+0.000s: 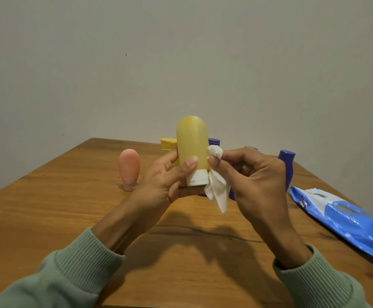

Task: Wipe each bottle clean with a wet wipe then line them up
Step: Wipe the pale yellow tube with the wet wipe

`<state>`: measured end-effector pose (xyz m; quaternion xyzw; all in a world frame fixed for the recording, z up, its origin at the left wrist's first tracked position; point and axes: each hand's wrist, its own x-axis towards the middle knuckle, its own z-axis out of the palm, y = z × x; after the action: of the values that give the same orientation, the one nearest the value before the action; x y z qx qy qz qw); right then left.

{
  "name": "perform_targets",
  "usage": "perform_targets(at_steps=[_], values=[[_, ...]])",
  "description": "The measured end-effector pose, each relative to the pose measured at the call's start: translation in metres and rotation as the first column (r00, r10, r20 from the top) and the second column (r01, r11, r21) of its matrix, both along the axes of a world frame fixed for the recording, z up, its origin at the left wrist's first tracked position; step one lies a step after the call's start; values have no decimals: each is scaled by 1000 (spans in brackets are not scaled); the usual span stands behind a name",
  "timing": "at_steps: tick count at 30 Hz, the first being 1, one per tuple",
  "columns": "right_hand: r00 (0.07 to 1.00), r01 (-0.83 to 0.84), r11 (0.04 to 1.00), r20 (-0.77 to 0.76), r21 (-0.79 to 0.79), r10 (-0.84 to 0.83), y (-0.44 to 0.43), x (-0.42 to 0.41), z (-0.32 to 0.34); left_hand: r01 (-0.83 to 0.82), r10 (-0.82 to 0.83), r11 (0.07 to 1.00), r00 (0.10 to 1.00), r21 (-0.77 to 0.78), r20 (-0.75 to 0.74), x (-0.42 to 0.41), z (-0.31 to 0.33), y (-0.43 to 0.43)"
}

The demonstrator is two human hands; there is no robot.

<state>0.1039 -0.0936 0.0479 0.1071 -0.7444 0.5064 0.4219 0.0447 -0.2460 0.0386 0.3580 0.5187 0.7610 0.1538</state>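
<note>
Okay, head view, only one. The left hand (pixel 165 181) holds a yellow bottle (pixel 192 143) up off the surface (pixel 70 218), white cap (pixel 197 178) pointing down. The thumb lies across the bottle's lower front and the fingers curl round the back and under the cap. Left grip: wrapped round the yellow bottle.

The right hand (pixel 254 174) pinches a white wet wipe (pixel 217 190) between thumb and fingers. The bunched top of the wipe touches the bottle's right side, and the loose end hangs down beside the cap. Right grip: narrow, pinching the wipe.

A pink bottle (pixel 129 170) stands cap down on the surface, left of the hands and well apart from the rest. A yellow container (pixel 169 144) sits at the far edge, mostly hidden behind the held bottle; its shape is unclear. The top of a blue bottle (pixel 214 142) shows just right of the held bottle, also at the back. A second blue bottle (pixel 287 165) stands upright on the right, partly hidden by the right hand. More blue shows above the right knuckles and under the wipe; can't tell what it belongs to.

A blue and white wipes pack (pixel 341 216) lies flat near the right edge of the surface, beside the second blue bottle. Green ribbed sleeves (pixel 70 274) cover both forearms. A plain wall (pixel 181 52) fills the background.
</note>
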Motion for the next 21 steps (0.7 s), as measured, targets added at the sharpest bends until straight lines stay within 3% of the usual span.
perform_targets(at_steps=[6,12,15,21], values=[[999,-37,982,-2,184,38,-6,0,-3,-70,70,998,996,2,56,2,1,2],[979,-145,950,179,277,98,2,4,8,-119,96,989,967,86,237,1,4,2],[989,-92,982,132,166,70,8,6,14,-104,55,986,939,129,340,2,5,1],[997,-22,998,69,-52,25,7,9,17,-164,118,984,885,65,450,6,6,2]])
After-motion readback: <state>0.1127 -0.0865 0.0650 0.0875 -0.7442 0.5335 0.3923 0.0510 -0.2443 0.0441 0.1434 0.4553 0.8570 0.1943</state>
